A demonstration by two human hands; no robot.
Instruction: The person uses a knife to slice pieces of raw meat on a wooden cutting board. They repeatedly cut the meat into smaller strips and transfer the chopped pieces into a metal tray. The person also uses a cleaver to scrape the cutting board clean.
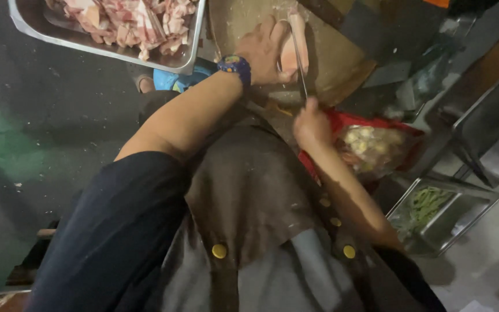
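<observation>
Pink raw meat slab [289, 53] sits on the wooden cutting board [342, 58], left hand [264, 51] clamped over it, fingers curled on top. Right hand [312, 124] is fisted round a knife [301, 63] slicing in. Steel tray [33, 20] up top is piled with cut meat, cropped by the frame. A smaller steel pan [463, 222] holds greens; the clear bag [373, 147] on the red one is blurry.

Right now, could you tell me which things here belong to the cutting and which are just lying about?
In use:
left hand pressing the meat
right hand with the knife
board
tray of cut meat

Lying about:
bag of food
tray of greens
</observation>
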